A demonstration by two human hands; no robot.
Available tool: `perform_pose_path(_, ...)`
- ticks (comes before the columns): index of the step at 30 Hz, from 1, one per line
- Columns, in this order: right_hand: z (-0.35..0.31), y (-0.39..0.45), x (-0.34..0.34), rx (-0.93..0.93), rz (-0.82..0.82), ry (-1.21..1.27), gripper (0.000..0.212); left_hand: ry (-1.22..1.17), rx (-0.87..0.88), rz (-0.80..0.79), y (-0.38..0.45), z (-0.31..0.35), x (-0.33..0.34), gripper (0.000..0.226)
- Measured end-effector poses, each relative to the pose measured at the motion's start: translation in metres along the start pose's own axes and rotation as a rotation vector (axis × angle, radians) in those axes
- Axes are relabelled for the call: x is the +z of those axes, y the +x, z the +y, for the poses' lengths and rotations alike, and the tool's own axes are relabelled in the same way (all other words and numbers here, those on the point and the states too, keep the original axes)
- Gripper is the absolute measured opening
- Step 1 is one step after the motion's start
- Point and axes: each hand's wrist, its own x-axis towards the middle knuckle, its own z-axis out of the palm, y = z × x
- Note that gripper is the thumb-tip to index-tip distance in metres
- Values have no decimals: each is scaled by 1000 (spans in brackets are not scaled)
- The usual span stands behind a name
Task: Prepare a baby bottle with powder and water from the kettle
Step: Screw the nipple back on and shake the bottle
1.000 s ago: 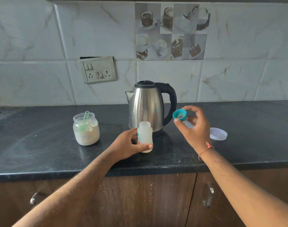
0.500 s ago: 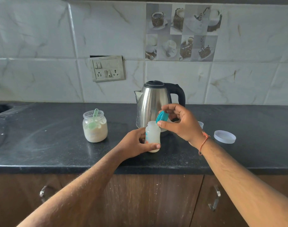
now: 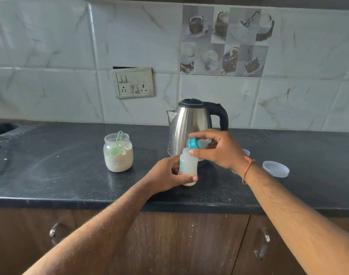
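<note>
My left hand (image 3: pixel 167 175) is wrapped around the lower half of the bottle (image 3: pixel 188 167), fingers closed on it, and it stands upright on the counter (image 3: pixel 70 175) just in front of the kettle (image 3: pixel 189 126). My right hand (image 3: pixel 219 149) pinches the teal cap (image 3: pixel 193 143) with its clear teat, thumb below and fingers above. The cap lies tilted on its side, right above the open mouth of the bottle, not yet seated.

The bottle is small, of cloudy plastic, and I judge it light and a little slippery, so it could tip if I press the cap from one side. The low grip at the waist seems good: it keeps the base flat on the counter. The cap is stiff at the ring and soft at the teat, so I think the ring is the place to hold for turning.

The bottle looks whitish inside; how full it is I cannot tell. The jar (image 3: pixel 118 155), well to the left, is open, about half full of pale powder, with a green scoop (image 3: pixel 116 147) standing in it. Its lid (image 3: pixel 276 168) lies to the right on the counter. The kettle has its lid shut; its water is hidden.
</note>
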Motion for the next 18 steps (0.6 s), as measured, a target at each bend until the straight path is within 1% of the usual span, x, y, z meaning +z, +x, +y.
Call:
perform_pose_path(4, 5, -5, 19, 36, 9, 80, 51, -4, 12, 7, 0, 1, 1, 82)
perform_pose_path(6, 8, -10, 27, 69, 48, 167, 47, 4, 23, 9, 1, 1, 1, 73)
perform_pose_path(9, 12, -17, 36, 105, 85, 296, 35, 5, 34, 17, 1, 1, 1, 66)
perform_pose_path(11, 13, -21, 38, 102, 81, 322, 31, -12, 32, 17, 0, 1, 1, 67)
perform_pose_path(16, 9, -24, 43, 67, 60, 312, 31, -29, 34, 13, 0, 2, 0, 83)
perform_pose_path(18, 9, -23, 44, 64, 69, 279, 33, -28, 26, 11, 0, 2, 1, 82)
